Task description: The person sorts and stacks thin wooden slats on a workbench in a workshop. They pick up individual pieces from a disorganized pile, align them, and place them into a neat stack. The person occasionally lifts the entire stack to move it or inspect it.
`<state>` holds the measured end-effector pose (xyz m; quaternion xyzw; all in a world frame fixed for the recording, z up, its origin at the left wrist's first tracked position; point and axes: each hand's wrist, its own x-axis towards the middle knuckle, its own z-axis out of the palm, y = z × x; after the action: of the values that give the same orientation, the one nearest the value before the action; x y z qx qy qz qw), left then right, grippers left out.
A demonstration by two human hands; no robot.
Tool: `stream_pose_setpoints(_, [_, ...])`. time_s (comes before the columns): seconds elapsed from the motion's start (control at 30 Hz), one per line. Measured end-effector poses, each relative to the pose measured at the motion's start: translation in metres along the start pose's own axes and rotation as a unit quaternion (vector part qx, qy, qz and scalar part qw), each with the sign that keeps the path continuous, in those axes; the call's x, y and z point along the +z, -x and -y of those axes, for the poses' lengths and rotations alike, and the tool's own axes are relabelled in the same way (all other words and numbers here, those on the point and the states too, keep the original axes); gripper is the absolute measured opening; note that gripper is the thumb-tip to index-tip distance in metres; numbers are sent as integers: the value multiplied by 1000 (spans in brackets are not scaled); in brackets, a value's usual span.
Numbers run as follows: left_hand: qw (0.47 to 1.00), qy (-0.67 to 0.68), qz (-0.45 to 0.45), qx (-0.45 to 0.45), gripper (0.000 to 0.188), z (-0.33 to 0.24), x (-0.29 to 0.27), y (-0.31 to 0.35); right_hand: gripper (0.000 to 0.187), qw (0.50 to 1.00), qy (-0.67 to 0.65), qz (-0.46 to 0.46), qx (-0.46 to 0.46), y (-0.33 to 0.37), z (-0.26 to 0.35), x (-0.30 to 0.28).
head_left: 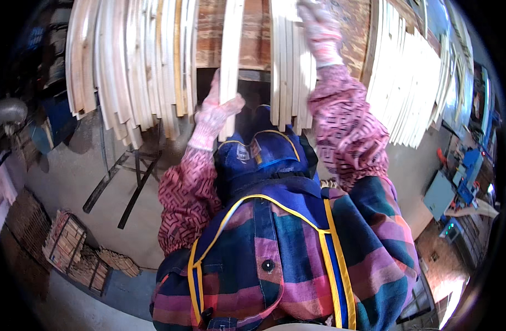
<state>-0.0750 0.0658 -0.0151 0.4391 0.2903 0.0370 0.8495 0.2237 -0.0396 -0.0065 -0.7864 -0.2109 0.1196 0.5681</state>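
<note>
My left hand (pixel 215 113), in a pale knit glove, grips a long pale wooden strip (pixel 231 60) near its close end, with the thumb lying across the wood. That strip points away from me over the brown wooden tabletop (pixel 209 38). Farther forward, my right hand (pixel 323 36), gloved as well, reaches over the right side of a small group of strips (pixel 285 66). Its fingers are smeared by motion at the top edge, so whether they hold any wood is unclear. Patterned pink sleeves cover both forearms.
Many strips (pixel 137 60) lie side by side on the left, their uneven ends overhanging the table. Another batch (pixel 404 77) overhangs at right. Black metal legs (pixel 123 182) stand beneath on the left. Stacked wood bundles (pixel 68 243) sit lower left; blue machinery (pixel 465 176) stands at right.
</note>
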Motion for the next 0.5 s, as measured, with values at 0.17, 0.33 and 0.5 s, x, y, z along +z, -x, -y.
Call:
stream_pose_setpoints(0.17, [995, -100, 1, -7, 91, 56, 43, -40, 49, 981, 157, -67, 89, 63, -76, -104])
stream_pose_setpoints(0.33, [974, -198, 54, 99, 101, 58, 62, -57, 86, 945, 319, -70, 19, 138, -56, -24])
stream_pose_setpoints(0.5, [953, -293, 61, 44, 106, 0, 88, -34, 94, 944, -186, 72, 262, 137, -40, -43])
